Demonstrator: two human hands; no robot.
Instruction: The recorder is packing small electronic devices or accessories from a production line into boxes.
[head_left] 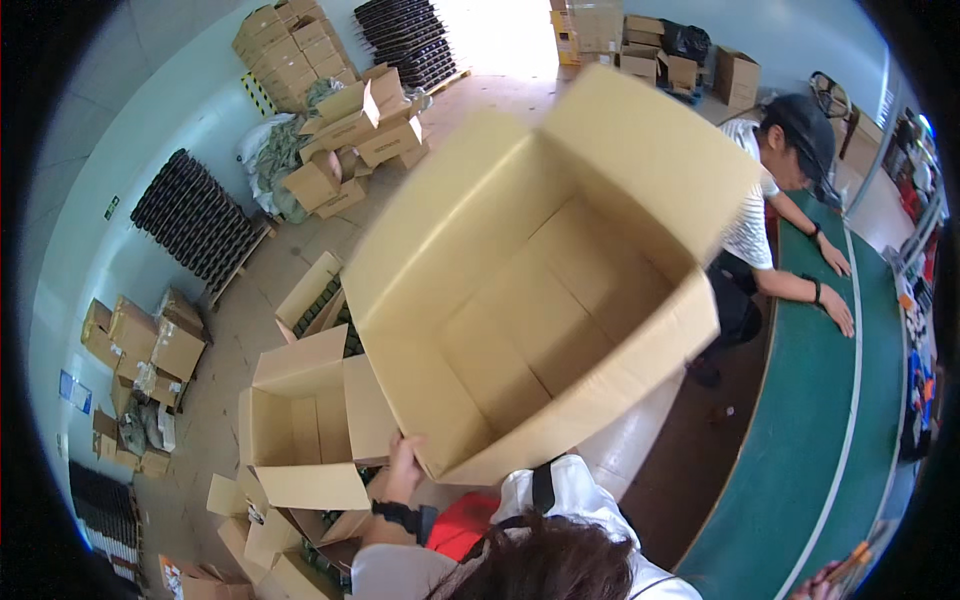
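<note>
My left hand (404,462), with a black band at the wrist, is closed on the near left corner of a large open cardboard box (560,290). The box is tilted with its mouth toward me, and I see its bare inside and creased bottom. Its flaps stand outward and its upper edges are blurred. My right hand does not show; the box may hide it. Beside my left hand, on the left, stands a smaller open cardboard box (300,425) with its flaps spread.
Several opened cartons (270,540) sit at lower left, some with dark green items. At right, a person in a cap (800,140) leans over a long green conveyor (800,400). A hand (822,582) of unclear owner shows at lower right. Stacked black trays (195,220) stand left.
</note>
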